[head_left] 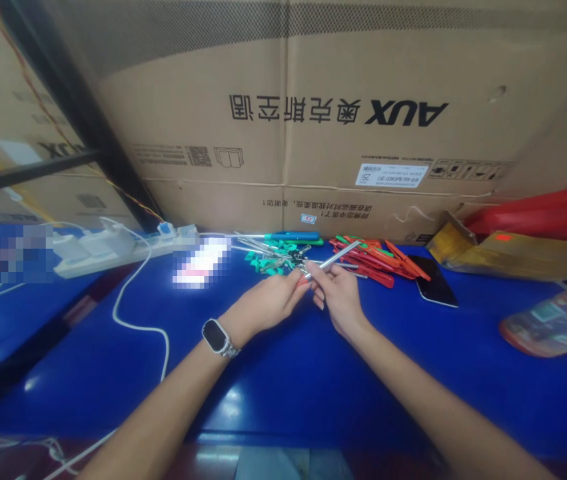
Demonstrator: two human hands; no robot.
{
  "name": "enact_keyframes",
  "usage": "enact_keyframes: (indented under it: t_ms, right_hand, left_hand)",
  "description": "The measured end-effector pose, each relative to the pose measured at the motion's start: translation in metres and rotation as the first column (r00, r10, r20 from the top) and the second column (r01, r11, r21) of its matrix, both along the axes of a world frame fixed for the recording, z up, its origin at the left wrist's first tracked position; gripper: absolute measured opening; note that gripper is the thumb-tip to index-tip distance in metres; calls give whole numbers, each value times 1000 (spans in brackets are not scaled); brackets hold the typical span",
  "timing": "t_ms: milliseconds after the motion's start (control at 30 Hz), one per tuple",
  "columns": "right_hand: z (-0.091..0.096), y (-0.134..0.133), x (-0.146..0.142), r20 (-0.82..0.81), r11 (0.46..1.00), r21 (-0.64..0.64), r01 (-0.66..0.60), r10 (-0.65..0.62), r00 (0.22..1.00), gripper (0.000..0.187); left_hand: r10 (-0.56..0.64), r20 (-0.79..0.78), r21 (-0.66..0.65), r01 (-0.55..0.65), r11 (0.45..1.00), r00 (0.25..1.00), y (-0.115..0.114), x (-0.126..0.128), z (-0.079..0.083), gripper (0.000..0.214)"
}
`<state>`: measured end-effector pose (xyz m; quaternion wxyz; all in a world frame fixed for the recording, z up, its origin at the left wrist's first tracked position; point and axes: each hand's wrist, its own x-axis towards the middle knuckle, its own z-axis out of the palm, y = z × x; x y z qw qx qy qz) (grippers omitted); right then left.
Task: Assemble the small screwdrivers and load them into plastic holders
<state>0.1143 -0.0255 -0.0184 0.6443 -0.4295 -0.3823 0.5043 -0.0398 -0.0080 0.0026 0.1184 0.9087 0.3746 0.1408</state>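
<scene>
My left hand point(274, 297), with a watch point(216, 336) on its wrist, is closed around the red end of a slim silver metal tool point(339, 254). My right hand point(339, 295) pinches the same tool farther along its shaft, which slants up to the right. Its exact kind is unclear. Just beyond my left hand lies a pile of thin metal pieces with teal-green parts point(266, 257). Past my right hand is a heap of red and orange handled pieces point(376, 261), with a few green ones among them. A blue-handled tool point(293, 236) lies behind the teal pile.
A large cardboard box point(283, 157) stands behind the blue tabletop point(283, 387). To the left are a white power strip point(128, 250), a white cable point(136, 327) and a bright blurred rectangle point(202, 263). A dark phone point(437, 288), yellow carton point(508, 252) and bottle point(553, 319) lie right.
</scene>
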Motion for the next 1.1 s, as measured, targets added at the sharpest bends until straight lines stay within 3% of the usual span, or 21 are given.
enact_keyframes:
  t_ms: [333, 833, 1100]
  right_hand:
    - [2, 1, 7, 63, 994, 59, -91, 88, 994, 43]
    - [-7, 1, -1, -4, 996, 90, 8, -8, 1000, 41]
    - [-3, -1, -3, -13, 997, 81, 0, 1, 1000, 41]
  left_hand:
    - [-4, -39, 8, 5, 1000, 999, -1, -2, 3, 38]
    - [-6, -13, 57, 7, 998, 1000, -2, 1, 3, 30]
    - [-24, 31, 43, 23, 999, 999, -1, 0, 3, 33]
